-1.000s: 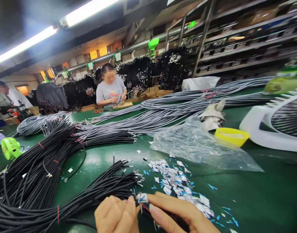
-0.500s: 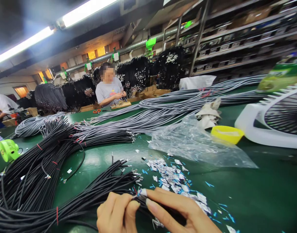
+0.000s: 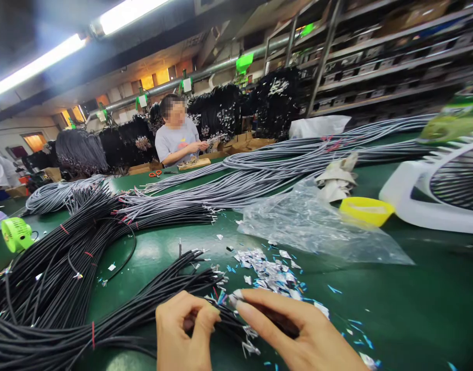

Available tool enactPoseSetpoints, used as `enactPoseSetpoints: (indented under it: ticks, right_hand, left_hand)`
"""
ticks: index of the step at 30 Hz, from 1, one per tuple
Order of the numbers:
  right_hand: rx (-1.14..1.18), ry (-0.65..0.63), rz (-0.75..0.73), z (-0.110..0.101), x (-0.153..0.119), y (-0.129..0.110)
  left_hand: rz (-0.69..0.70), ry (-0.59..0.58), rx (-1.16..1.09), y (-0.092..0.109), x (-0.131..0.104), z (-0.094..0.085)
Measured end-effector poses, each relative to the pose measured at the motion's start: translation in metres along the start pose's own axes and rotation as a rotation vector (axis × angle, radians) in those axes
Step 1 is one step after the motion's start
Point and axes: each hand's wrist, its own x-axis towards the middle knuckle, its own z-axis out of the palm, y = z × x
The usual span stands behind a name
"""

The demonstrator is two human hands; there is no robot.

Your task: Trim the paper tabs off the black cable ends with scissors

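**Both hands pinched on one black cable end**

At the bench's [image 3: 414, 309] near edge, the left hand [image 3: 184, 332] pinched a black cable [image 3: 224, 322] from the bundle [image 3: 116, 319] on its left. The right hand [image 3: 298, 335] gripped the cable's stripped tip between thumb and forefinger. Paper scraps [image 3: 271, 273] lay just beyond the fingers.

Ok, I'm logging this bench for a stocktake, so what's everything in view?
black cables: many, black, table's left and front
grey cables: many, grey, across table's middle
scraps: a pile, silver and blue, ahead of the hands
plastic bag: one, clear, right of middle
bowl: one, yellow, beside bag
fan: one, white, far right
small fan: one, green, far left
co-worker: one, grey shirt, across table
left hand: pinching a black cable
right hand: fingertips at cable's end
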Motion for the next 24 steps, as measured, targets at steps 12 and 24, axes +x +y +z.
enactPoseSetpoints:
  ticks: [12, 24]
  right_hand:
    - [0.095, 0.054, 0.021, 0.0027, -0.003, 0.0029]
    - [0.134, 0.095, 0.098, 0.0069, -0.0003, -0.0053]
  left_hand:
    - [0.195, 0.093, 0.147, 0.0046, -0.0068, 0.0037]
    - [0.226, 0.131, 0.175, 0.0016, -0.0082, 0.0053]
